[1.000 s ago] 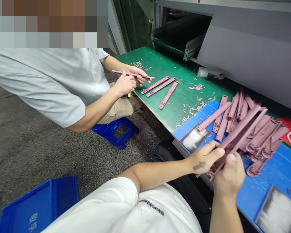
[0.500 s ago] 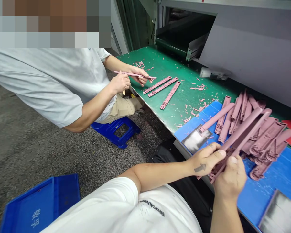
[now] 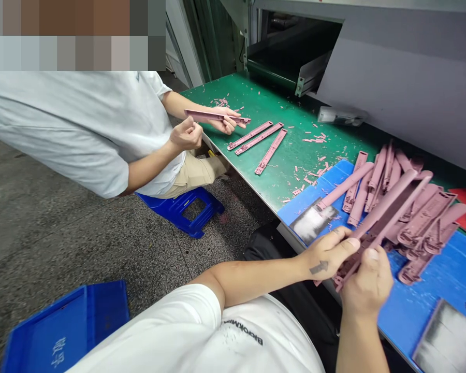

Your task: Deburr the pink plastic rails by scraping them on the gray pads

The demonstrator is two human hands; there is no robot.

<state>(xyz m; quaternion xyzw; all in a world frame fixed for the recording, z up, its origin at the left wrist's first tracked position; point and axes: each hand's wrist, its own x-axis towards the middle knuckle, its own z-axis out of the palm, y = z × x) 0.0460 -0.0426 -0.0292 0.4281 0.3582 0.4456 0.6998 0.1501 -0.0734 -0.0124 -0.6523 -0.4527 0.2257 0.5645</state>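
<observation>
My left hand (image 3: 328,256) and my right hand (image 3: 367,282) are both closed on a long pink plastic strip (image 3: 388,212) that slants up to the right over the blue mat (image 3: 450,272). Just behind the held strip lies a heap of similar pink strips (image 3: 407,207). Across the bench a co-worker in a white shirt holds another pink strip (image 3: 213,117) in one hand (image 3: 227,119); the other hand (image 3: 186,135) is curled near it.
Three pink strips (image 3: 258,141) lie side by side on the green bench top (image 3: 279,103), among pink offcuts (image 3: 314,139). A machine opening (image 3: 291,46) is at the back. A blue stool (image 3: 186,207) and a blue crate (image 3: 66,326) stand on the floor.
The co-worker's near hand has come off the strip and drawn back. My hands keep their grip on the long strip with little movement.
</observation>
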